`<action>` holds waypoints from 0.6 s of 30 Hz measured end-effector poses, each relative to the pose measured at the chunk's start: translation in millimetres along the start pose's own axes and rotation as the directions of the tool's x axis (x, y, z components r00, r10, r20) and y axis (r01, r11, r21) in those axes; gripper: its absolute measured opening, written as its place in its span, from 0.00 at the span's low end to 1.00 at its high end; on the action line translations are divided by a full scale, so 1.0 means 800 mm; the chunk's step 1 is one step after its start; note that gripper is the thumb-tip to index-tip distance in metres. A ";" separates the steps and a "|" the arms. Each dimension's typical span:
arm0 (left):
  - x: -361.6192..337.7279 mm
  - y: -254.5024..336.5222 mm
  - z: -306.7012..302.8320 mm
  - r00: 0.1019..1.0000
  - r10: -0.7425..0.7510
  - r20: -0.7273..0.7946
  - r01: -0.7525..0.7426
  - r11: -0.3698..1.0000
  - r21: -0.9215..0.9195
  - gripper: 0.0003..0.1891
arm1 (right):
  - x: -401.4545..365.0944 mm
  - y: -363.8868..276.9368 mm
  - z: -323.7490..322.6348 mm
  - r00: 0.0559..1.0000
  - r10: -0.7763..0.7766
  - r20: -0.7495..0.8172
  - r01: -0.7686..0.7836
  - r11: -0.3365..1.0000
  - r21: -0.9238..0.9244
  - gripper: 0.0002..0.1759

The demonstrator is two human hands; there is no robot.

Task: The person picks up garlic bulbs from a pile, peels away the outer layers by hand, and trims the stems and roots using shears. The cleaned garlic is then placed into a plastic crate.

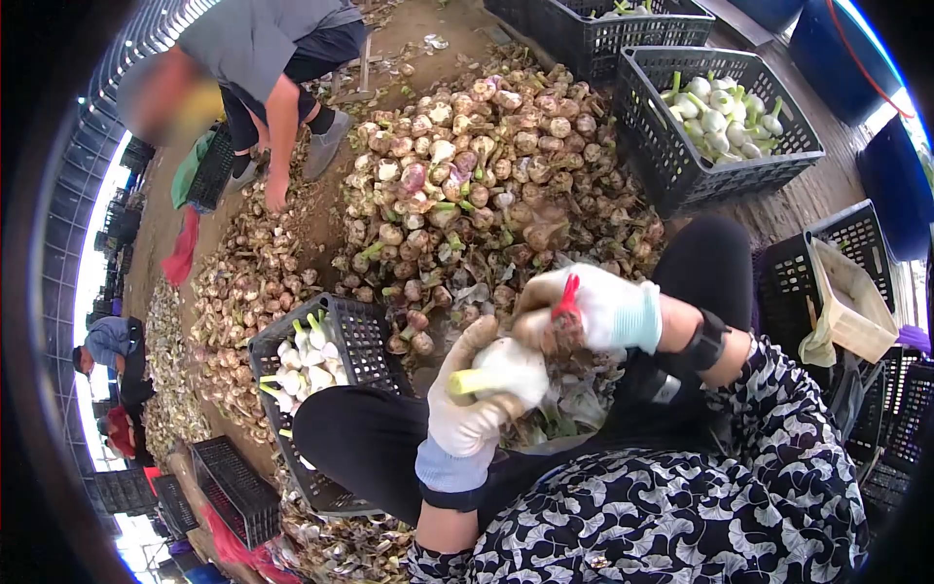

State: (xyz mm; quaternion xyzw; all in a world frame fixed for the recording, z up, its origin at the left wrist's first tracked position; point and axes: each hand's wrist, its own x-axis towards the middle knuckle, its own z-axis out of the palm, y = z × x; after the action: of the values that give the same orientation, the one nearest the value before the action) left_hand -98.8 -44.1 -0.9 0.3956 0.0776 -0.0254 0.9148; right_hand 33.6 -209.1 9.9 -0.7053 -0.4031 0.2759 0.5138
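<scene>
My left hand [469,407], in a white work glove with a blue cuff, grips a large white garlic bulb [516,375] whose short cut green stem points left. Curled close at the bulb's other side is my right hand [593,310], gloved in white with a pale teal cuff. A red piece [567,297] shows between its fingers; I cannot tell what the tool or strip is. Peeled skins [576,399] lie below the hands, between my legs. Ahead spreads a big heap of unpeeled garlic [486,165].
By my left knee stands a black crate [365,341] with cleaned garlic [309,358]. Another crate [720,180] of cleaned bulbs is at the upper right. A pale wooden box [856,302] rests on a crate at right. One person [263,58] bends at the upper left; another [112,346] is farther off.
</scene>
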 end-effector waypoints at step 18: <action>0.007 -0.015 0.009 0.915 0.288 -0.281 -0.114 0.856 0.504 0.39 | -0.024 -0.010 0.038 0.948 -0.065 -0.311 -0.028 0.958 -0.284 0.13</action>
State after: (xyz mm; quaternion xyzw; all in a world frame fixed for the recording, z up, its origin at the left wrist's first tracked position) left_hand -93.6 -57.8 -5.4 0.6129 0.1864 0.1237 0.7578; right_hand -2.9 -209.1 7.4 -0.8030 -0.3574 0.0931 0.4677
